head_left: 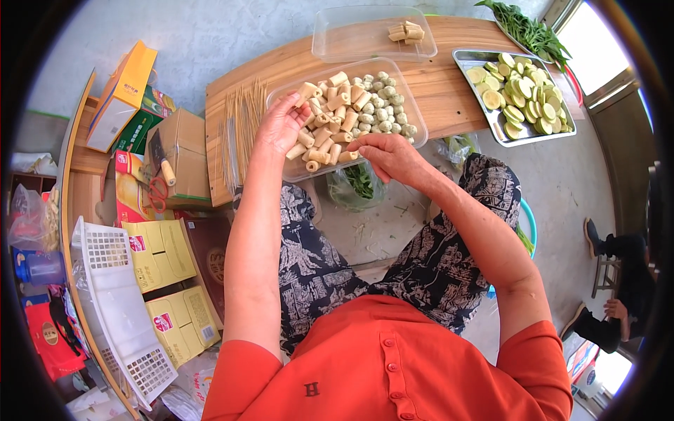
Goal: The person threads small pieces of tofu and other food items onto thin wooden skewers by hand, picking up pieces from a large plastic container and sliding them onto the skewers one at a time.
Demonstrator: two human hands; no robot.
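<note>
A clear plastic tub (414,112) on the wooden table holds many short beige rolls (335,116) on its left and pale green-speckled balls (385,105) on its right. My left hand (282,121) is over the tub's left side, its fingers closed on a beige roll (307,92) at the fingertips. At the tub's near edge my right hand (390,157) has its fingers curled and the index finger reaching toward a roll; whatever it may hold is too hidden to make out. Thin wooden skewers (247,130) lie just left of the tub.
Behind sits another clear tub (337,42) with a few rolls. At right are a metal tray (500,133) of sliced green-skinned rounds and leafy greens (526,31). Boxes, a knife (166,168), red scissors (157,193) and a white basket (119,302) stand left. Another person (621,281) sits far right.
</note>
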